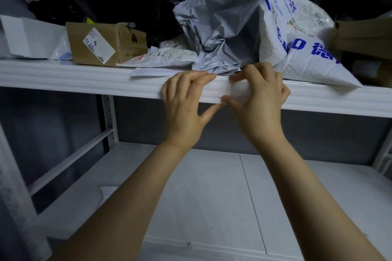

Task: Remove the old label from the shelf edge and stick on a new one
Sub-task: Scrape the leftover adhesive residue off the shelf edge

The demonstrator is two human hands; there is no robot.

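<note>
- White paper label [230, 92] on the shelf edge [84, 78]: thin, floppy, probably tears easily.
- Right hand [261, 101] pinches it; left hand [182, 101] grips the edge beside it.
- Best hold: a corner.

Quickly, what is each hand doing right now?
Left hand: grips the shelf edge, fingers above, thumb below.
Right hand: pinches the white label at the edge.
</note>
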